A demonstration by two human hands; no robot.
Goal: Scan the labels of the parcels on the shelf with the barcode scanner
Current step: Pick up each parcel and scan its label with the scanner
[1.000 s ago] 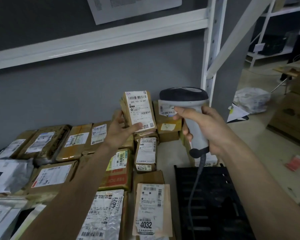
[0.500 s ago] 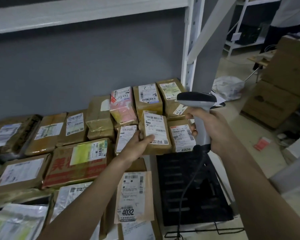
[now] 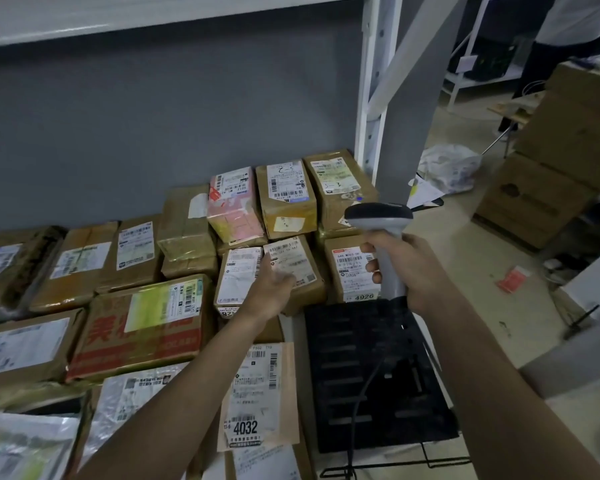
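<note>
Many taped brown parcels with white labels lie on the shelf (image 3: 293, 327). A small brown parcel (image 3: 300, 268) lies flat in the right cluster, between a white-labelled parcel (image 3: 238, 277) and the parcel marked 4926 (image 3: 350, 271). My left hand (image 3: 271, 289) rests on its near left corner with fingers stretched out over the label. My right hand (image 3: 400, 268) grips the handle of the grey barcode scanner (image 3: 378, 214), upright just right of that parcel; its dark head faces the back row. Its cable hangs down.
A black slotted tray (image 3: 368, 382) sits on a wire stand under the scanner. The white shelf upright (image 3: 369, 98) rises at the right. Cardboard boxes (image 3: 548, 188), a plastic bag (image 3: 451, 168) and a standing person (image 3: 575, 26) are on the floor side, right.
My left hand has lowered the small parcel from the air onto the shelf and loosened its grip. The scanner has dropped lower and the view has tilted down.
</note>
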